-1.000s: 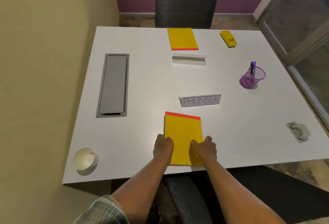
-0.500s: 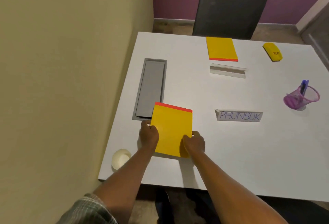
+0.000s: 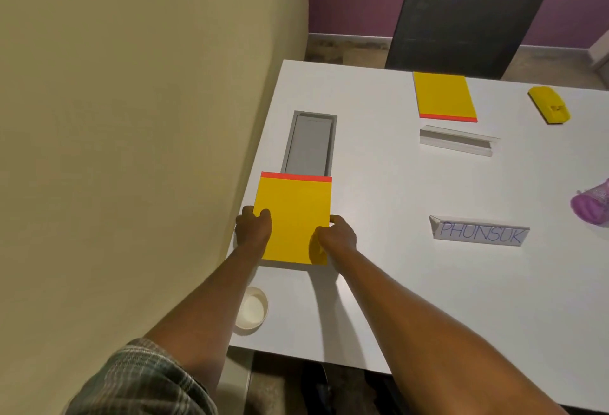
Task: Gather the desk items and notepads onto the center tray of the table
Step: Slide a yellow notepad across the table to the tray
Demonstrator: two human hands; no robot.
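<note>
A yellow notepad (image 3: 295, 216) with a red top strip is held by both hands over the near end of the grey tray (image 3: 311, 144) set into the table's left side. My left hand (image 3: 253, 229) grips its left edge and my right hand (image 3: 336, 236) grips its right edge. The pad hides the tray's near end. A second yellow notepad (image 3: 443, 96) lies at the far side. A yellow stapler-like item (image 3: 549, 104) lies at the far right. A purple mesh pen cup (image 3: 593, 205) is cut off by the right edge.
A white name card reading PHUNSUK (image 3: 479, 233) stands right of my hands. A white card holder (image 3: 458, 140) lies near the far notepad. A small white cup (image 3: 252, 311) sits by the near left corner. A dark chair (image 3: 471, 15) stands behind the table (image 3: 445, 282); a wall runs along the left.
Both hands have carried the notepad from the table's near middle leftward, and it now overlaps the grey tray's near end. The view has swung left with them.
</note>
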